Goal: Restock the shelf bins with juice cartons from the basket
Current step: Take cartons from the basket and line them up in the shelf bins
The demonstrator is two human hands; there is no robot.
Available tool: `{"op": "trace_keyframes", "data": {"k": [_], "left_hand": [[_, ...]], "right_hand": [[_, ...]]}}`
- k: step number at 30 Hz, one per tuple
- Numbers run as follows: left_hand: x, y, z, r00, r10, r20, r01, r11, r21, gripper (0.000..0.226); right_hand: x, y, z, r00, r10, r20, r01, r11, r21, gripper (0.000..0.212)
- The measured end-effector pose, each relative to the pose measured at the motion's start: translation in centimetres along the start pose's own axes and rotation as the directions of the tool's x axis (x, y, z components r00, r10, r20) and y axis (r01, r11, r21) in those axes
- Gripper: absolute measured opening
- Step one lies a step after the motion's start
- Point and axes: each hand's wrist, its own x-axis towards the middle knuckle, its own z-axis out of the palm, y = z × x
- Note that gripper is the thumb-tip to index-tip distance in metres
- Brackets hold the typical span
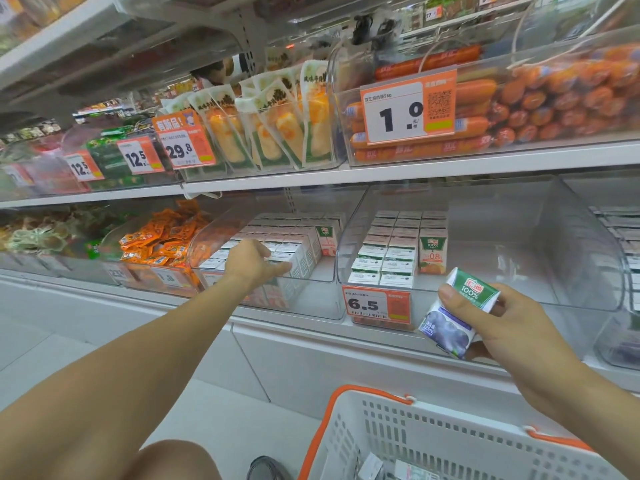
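Standing at the bottom edge is the white basket (349, 441) with orange rim, a few cartons lying inside. Above it, the right hand (502, 323) is pinching a blueberry juice carton (457, 313) before the shelf. Farther, the left hand (252, 263), fingers relaxed, is touching cartons in the left clear bin (311, 296).
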Motion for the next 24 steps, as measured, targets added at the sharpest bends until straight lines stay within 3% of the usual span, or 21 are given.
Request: {"op": "trace_keyframes", "data": {"k": [2, 4, 7, 10, 12, 14, 19, 21, 24], "left_hand": [[-1.4, 0.5, 0.0, 0.981, 0.113, -0.159, -0.132, 0.985, -0.109, 0.037], [-3.5, 2.1, 0.1, 0.920, 0.289, -0.266, -0.333, 0.932, -0.139, 0.019], [-7.9, 6.1, 0.9, 0.789, 0.578, -0.208, -0.609, 0.781, -0.137, 0.010], [-11.6, 10.7, 2.2, 0.634, 0.767, -0.097, -0.767, 0.609, -0.199, 0.010], [-13.3, 13.7, 3.6, 0.555, 0.830, -0.061, -0.812, 0.524, -0.258, 0.010], [-14.4, 16.6, 5.2, 0.517, 0.854, -0.055, -0.820, 0.477, -0.316, 0.011], [-15.9, 23.6, 8.9, 0.572, 0.820, -0.013, -0.723, 0.497, -0.480, 0.027], [-16.3, 25.8, 10.6, 0.555, 0.829, 0.066, -0.710, 0.513, -0.483, 0.043], [-17.4, 28.5, 13.0, 0.511, 0.849, 0.134, -0.720, 0.508, -0.474, 0.070]], "right_hand": [[-0.1, -0.2, -0.2, 1.000, -0.004, 0.002, 0.004, 1.000, 0.001, 0.053], [-0.3, -0.5, -0.6, 1.000, -0.007, 0.001, 0.007, 1.000, 0.001, 0.051], [-0.8, -1.2, -1.5, 1.000, -0.013, 0.018, 0.013, 1.000, 0.010, 0.046], [-1.4, -2.3, -3.0, 0.999, -0.031, 0.025, 0.031, 1.000, -0.003, 0.050], [-1.9, -3.1, -4.2, 0.999, -0.049, -0.008, 0.049, 0.999, -0.001, 0.050], [-2.2, -3.6, -5.6, 0.997, -0.052, -0.064, 0.056, 0.996, 0.069, 0.053], [-2.6, -5.1, -10.7, 0.958, -0.052, -0.283, 0.123, 0.963, 0.238, 0.048], [-2.6, -5.9, -13.6, 0.906, -0.146, -0.398, 0.236, 0.954, 0.187, 0.048], [-2.4, -7.1, -18.2, 0.810, -0.315, -0.494, 0.336, 0.941, -0.049, 0.041]]}}
